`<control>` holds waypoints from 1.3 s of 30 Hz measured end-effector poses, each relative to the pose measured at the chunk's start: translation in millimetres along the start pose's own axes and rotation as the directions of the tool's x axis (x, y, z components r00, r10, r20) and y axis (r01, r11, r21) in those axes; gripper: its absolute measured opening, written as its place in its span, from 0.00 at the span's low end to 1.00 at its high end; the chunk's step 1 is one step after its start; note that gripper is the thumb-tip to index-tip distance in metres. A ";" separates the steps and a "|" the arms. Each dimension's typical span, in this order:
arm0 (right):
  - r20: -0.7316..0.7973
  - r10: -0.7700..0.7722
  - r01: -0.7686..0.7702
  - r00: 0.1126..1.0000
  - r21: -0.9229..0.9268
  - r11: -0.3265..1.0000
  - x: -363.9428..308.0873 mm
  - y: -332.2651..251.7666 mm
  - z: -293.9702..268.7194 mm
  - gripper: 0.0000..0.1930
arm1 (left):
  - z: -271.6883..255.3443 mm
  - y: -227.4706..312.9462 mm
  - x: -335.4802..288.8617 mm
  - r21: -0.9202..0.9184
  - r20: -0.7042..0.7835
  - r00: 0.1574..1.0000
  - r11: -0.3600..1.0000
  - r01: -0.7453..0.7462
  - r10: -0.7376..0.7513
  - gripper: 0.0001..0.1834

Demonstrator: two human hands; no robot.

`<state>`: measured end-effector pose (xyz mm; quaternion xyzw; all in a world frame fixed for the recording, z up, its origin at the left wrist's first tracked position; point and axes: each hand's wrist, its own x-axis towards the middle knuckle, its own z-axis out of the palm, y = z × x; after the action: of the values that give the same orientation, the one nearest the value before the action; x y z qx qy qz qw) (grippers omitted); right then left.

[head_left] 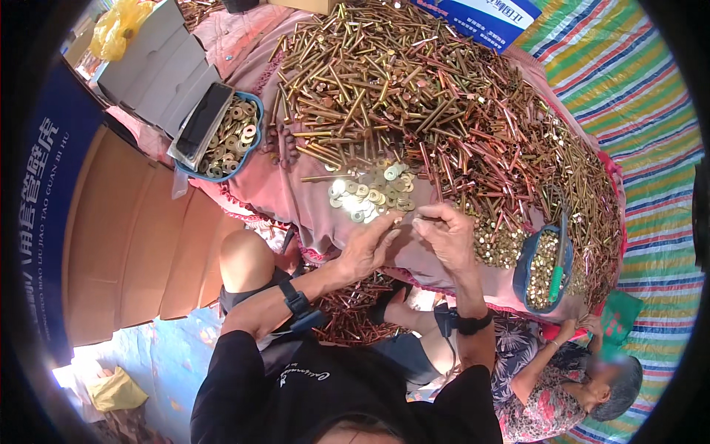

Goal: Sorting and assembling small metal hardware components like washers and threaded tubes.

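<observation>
My left hand (372, 244) and my right hand (449, 235) are close together over the pink cloth (318, 214), just on my side of a small heap of flat metal washers (370, 191). The fingers of the left are bent in towards the thumb, around something too small to name. Thumb and forefinger of the right meet in a pinch, and what lies between them I cannot make out. Beyond the washers spreads a large pile of brassy bolts and metal sleeves (384, 81). Small loose nuts (497, 240) lie to the right of my right hand.
A blue basket of washers (238, 155) stands at the left with a dark phone (205, 118) on it. Another blue basket (526, 277) at the right holds nuts and a green-handled tool (556, 277). Cardboard boxes (126, 229) line the left. Another person (547, 392) sits lower right.
</observation>
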<state>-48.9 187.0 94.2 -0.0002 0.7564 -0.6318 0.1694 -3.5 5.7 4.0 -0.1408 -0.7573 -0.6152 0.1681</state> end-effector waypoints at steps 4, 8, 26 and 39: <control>0.028 -0.232 0.230 0.972 0.048 0.972 -0.8 -1.3 19.7 0.10 | 1.6 2.3 2.8 -0.020 -0.021 0.999 0.999 -0.048 0.047 0.22; 0.108 -0.514 0.524 0.851 -0.246 0.815 -0.1 -9.7 23.3 0.07 | 0.0 0.6 0.5 -0.055 -0.031 0.998 0.996 -0.065 0.063 0.24; -0.036 -0.436 0.438 0.899 0.064 0.897 -5.6 0.0 39.6 0.10 | -6.4 -3.9 -1.1 -0.093 0.092 0.995 0.995 0.032 -0.023 0.23; 0.071 -0.676 0.608 0.733 -0.515 0.605 -12.3 -11.1 42.6 0.14 | -8.4 3.0 0.6 -0.091 0.083 0.996 0.995 0.036 -0.029 0.18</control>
<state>-28.7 146.7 101.9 -0.2750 0.8521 -0.4274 -0.1252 -2.1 -1.9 8.5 -0.1612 -0.7366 -0.6458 0.1202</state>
